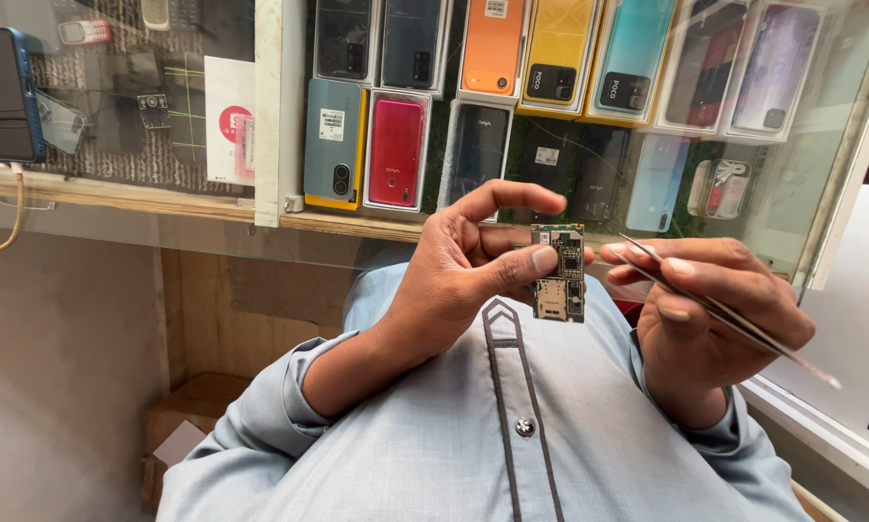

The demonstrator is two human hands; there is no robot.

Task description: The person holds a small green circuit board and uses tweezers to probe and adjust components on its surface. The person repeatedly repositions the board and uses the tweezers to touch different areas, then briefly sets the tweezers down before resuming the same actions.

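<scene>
From the head camera, a small green rectangular circuit board (559, 274) is seen held upright in front of the chest, pinched by the left hand (463, 275): the thumb is pressed across its left edge, the fingers are curled behind it, and the index finger is arched free above the top edge. The metal-shielded chips and a tray slot on the board's face are turned towards the camera.

Just to the right, a pair of slim silver metal tweezers (724, 314) is gripped by the right hand (715, 314), closed around the shaft. The forward end is poised close beside the board's upper right edge; whether contact is made there cannot be told. The other end is angled away, down towards the lower right.

Behind both hands, a glass display counter (840, 193) is filled with rows of phones in open boxes, among them a red phone (396, 150) and an orange phone (492, 43). A dark phone with a blue case (4, 92) is propped at the far left, with a cable hanging below it. The pale blue buttoned shirt (512, 445) fills the lower frame.

The step in hand is judged to be close inspection or picking at a component on the board. A steady pinch and a fine, controlled approach of the tweezer end would be called for next.
</scene>
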